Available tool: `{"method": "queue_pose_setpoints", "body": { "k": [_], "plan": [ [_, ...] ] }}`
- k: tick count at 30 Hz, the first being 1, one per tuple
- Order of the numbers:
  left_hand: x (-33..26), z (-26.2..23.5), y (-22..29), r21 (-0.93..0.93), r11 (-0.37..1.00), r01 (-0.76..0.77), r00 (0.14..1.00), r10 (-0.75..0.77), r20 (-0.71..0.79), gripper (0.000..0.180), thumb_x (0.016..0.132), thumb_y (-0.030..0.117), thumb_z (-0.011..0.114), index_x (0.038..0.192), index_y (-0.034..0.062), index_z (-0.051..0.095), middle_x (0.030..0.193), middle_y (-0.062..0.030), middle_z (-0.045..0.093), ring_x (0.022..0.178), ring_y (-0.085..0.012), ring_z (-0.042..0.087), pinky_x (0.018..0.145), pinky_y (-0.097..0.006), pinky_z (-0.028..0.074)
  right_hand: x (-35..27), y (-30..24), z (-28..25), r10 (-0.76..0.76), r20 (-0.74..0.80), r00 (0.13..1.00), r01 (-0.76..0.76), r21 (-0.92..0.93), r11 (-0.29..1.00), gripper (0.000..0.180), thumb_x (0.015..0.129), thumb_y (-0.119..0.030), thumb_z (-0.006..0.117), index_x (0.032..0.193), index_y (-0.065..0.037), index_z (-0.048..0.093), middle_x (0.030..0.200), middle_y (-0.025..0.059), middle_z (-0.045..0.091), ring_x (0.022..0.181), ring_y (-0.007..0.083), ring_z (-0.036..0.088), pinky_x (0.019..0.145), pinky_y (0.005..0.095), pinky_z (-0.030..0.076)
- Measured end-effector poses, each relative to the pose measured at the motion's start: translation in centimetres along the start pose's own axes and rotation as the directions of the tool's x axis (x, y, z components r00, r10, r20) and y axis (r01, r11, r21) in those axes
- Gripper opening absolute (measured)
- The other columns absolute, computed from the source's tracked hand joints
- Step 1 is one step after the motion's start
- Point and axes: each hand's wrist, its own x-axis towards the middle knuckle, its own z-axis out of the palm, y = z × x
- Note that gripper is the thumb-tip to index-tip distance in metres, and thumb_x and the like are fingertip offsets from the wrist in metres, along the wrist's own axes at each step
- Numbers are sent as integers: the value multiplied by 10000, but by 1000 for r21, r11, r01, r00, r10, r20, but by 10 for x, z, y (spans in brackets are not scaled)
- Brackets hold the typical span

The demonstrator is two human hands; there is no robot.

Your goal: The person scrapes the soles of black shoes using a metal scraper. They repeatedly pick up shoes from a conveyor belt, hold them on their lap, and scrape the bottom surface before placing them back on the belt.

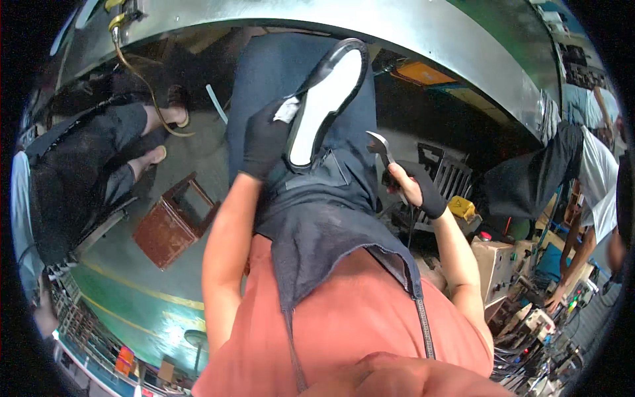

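Over my lap lies a black shoe [334, 83] with its white underside facing up and a dark rim round it, toe end pointing away. My left hand [263, 139], in a black glove, is closed on the near left side of the shoe, by a crumpled white bit [287, 109]. To the right of the shoe, my right hand [420, 188], in a black glove with bare fingertips, grips a metal hand tool [379, 145] with a shiny curved head. The tool is apart from the shoe. Its exact kind is unclear, since my fingers hide the handle.
A dark blue apron [317, 218] covers my lap. Beyond my knees runs a long metal bench edge [397, 30]. On the floor at left stands a brown stool [165, 228]. One person [86, 152] sits at left, another [598, 178] bends at right near machinery [493, 268].
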Motion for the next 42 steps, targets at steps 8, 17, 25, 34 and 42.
{"method": "queue_pose_setpoints", "body": {
  "k": [8,17,25,34,42],
  "plan": [
    [-41,44,-50,375,793,-481,873,473,121,1028,766,355,746,1447,-77,109,1454,-301,287,1371,-361,298,1097,-354,268,67,-65,-9,-221,354,909,399,-582,708,467,958,-416,466,846,5,633,714,163,622,627,267,617,605,397,475],
    [-7,46,-70,-46,964,-262,965,261,-19,647,951,300,501,1419,-53,229,1369,-288,403,1283,-388,407,1057,-388,323,112,-61,-18,-64,503,862,395,-586,707,507,954,-495,432,986,-24,617,750,136,661,643,243,672,560,354,528],
    [23,39,-60,312,916,-252,906,337,-255,635,921,387,530,1350,-39,338,1296,-292,467,1187,-418,491,972,-417,402,68,-144,0,-171,467,868,496,-829,258,314,859,-353,592,751,-82,706,674,167,648,638,292,669,605,400,523],
    [34,-14,-52,680,451,-579,764,592,258,428,856,95,571,1248,-2,428,1153,-150,570,1026,-278,567,936,-380,440,87,-10,17,-424,259,868,495,-506,706,330,951,-352,515,918,-35,601,764,149,592,707,309,584,661,385,466],
    [14,47,5,208,891,-404,907,361,216,1025,709,239,812,1452,-17,154,1320,-202,478,1206,-288,491,1002,-359,398,80,-77,-34,-243,224,944,324,-477,817,399,963,-373,469,862,-17,619,723,180,594,656,273,589,643,358,473]
  ]
}}
